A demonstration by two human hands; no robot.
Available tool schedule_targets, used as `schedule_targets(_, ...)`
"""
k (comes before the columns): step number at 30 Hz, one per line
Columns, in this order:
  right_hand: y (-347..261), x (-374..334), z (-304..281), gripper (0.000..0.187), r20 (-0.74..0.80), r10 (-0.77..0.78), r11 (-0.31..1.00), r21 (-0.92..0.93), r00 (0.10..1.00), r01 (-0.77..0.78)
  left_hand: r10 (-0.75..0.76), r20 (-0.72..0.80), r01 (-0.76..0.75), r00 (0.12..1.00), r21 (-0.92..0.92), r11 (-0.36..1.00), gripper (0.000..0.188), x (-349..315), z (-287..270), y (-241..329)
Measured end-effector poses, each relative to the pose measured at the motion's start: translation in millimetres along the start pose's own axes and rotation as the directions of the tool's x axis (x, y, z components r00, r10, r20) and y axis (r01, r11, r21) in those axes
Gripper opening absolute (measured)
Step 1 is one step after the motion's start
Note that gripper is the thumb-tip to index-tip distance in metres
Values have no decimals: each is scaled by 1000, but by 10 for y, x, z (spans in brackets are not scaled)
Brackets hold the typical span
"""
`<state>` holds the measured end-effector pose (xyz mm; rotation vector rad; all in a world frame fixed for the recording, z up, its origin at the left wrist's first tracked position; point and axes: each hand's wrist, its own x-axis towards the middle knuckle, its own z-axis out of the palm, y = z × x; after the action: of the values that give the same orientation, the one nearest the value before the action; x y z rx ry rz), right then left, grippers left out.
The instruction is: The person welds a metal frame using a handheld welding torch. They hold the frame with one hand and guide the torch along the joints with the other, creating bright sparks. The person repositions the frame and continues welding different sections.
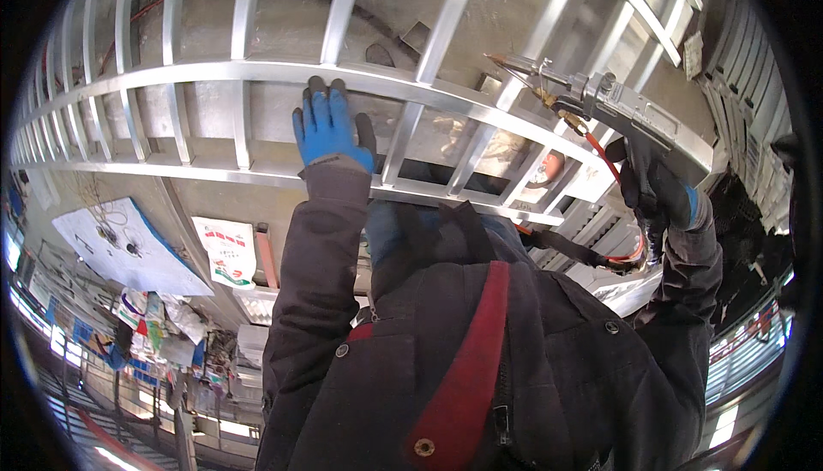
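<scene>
1. Head view: pale metal frame [214, 72], long rails with cross slats, runs left to right in front of the person, over a grey surface.
2. Left hand [330, 132], blue glove: grip wide and flat, fingers extended, fingertips at the far rail, closed around nothing.
3. Right hand [656, 181], dark glove: grip wrapped on the metal tool [656, 117] at right, nose aimed left and far; red hose [603, 152] just beside the hand.
4. Frame handling, my read: stiff, long, awkward to swing; weight unclear. Smooth faces probably slip; take a rail near a slat joint.
5. Tool, my read: rigid, likely nose-heavy. Hold at the rear as now, clear of the pointed tip [501, 60]. Hose looks flexible; could snag on slats. Fittings look like the delicate part.
</scene>
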<state>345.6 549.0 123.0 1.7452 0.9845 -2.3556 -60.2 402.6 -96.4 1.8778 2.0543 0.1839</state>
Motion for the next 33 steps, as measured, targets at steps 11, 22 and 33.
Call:
schedule_targets(11, 991, -1200, -52, 67, -307, -282, 942, 94, 909, 324, 60, 120, -73, 991, 107, 992, 71, 0, -44, 3)
schedule_targets(22, 2034, -2487, 827, 66, -725, -210, 826, 228, 656, 516, -31, 397, -84, 918, 269, 960, 80, 125, -253, 48)
schedule_targets(33, 2995, -3166, 2234, 72, -926, -64, 741, 206, 372, 640, 73, 302, -140, 951, 207, 968, 75, 77, -87, -213)
